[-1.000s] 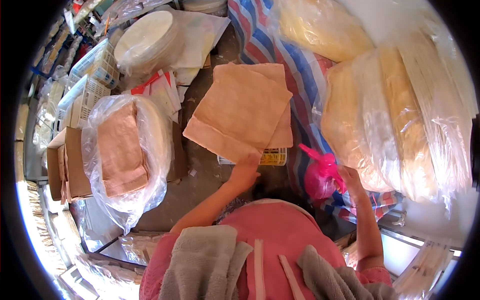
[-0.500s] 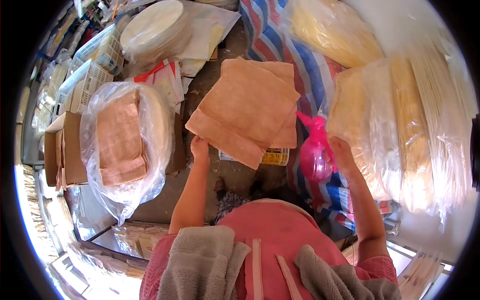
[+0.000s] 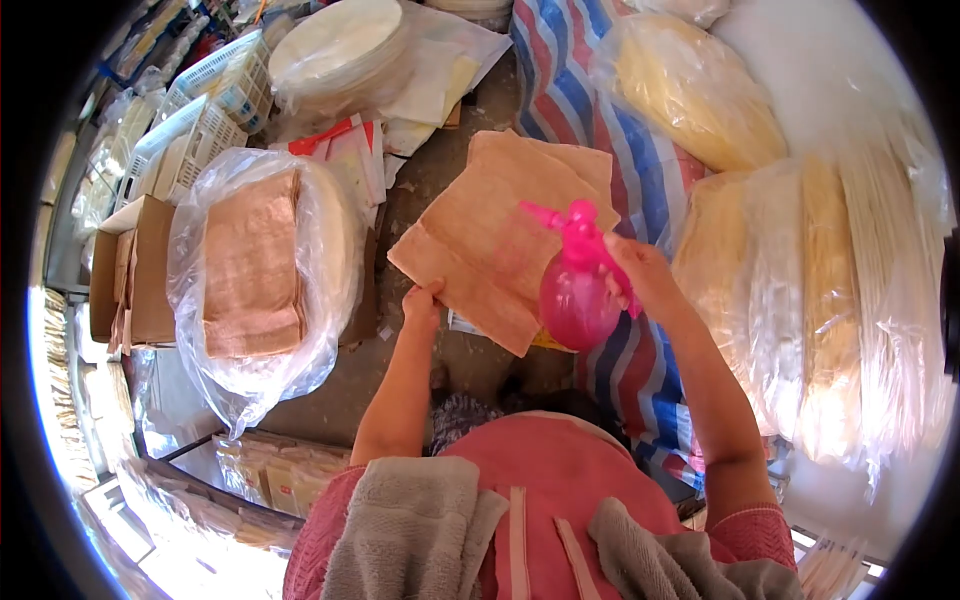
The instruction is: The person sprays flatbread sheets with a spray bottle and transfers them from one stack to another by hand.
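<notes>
Several square brown sheets (image 3: 500, 225) lie in an uneven, turned stack on a basket, which is mostly hidden beneath them. My left hand (image 3: 422, 303) pinches the near left edge of the upper sheet. In my right hand (image 3: 640, 275) is a pink spray bottle (image 3: 580, 300) with a see-through round body, held by its handle above the right part of the stack, its nozzle pointing left. A faint pinkish patch shows on the sheet near the nozzle.
Folded brown sheets (image 3: 252, 265) rest on a plastic-wrapped round stack at left, beside a cardboard box (image 3: 150, 260). White crates (image 3: 190, 140) and pale round sheets (image 3: 338, 45) are behind. Striped tarp (image 3: 640, 180) and plastic-wrapped yellowish bundles (image 3: 740, 290) lie right.
The spray bottle in my right hand has moved left over the brown sheets. My left hand has gone from the sheets' near corner to their left edge. The view has shifted slightly.
</notes>
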`<state>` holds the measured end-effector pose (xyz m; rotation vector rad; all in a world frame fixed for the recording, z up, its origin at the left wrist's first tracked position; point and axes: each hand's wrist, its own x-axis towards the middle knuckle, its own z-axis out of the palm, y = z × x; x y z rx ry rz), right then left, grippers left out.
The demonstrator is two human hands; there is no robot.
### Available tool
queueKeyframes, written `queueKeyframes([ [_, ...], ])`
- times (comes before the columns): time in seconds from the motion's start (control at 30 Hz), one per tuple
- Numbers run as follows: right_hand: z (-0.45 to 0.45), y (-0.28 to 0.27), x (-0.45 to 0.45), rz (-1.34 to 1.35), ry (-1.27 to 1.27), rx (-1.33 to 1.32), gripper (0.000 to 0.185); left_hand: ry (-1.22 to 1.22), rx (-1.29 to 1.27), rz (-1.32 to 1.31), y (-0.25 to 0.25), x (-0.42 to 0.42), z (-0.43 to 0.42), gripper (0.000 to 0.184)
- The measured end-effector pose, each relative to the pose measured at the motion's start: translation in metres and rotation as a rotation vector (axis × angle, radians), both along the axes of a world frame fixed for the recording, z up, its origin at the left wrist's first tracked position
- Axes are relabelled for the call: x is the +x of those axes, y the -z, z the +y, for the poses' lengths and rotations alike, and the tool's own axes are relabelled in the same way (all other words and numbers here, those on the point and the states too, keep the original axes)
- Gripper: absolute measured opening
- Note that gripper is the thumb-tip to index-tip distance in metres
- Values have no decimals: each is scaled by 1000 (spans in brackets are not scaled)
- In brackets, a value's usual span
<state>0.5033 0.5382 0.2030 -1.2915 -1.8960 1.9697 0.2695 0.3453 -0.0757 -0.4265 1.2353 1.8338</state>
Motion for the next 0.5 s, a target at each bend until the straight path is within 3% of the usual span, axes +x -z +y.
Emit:
queueKeyframes([
  [0.07, 12, 5, 2, 60, 173, -53, 42, 15, 84, -78, -3, 0, 1, 25],
  [0.17, 24, 3, 18, 119, 299, -128, 43, 130, 86, -71, 6, -3, 1, 45],
  [0.23, 29, 5, 39, 97, 355, -111, 42, 111, 128, -79, -3, -3, 2, 43],
  [0.37, 17, 5, 81, -113, 261, -8, 43, -81, 204, -45, -37, 7, 4, 31],
  [0.5, -5, -3, 93, -321, 34, 33, 44, -71, 220, 242, -33, 19, 11, 30],
])
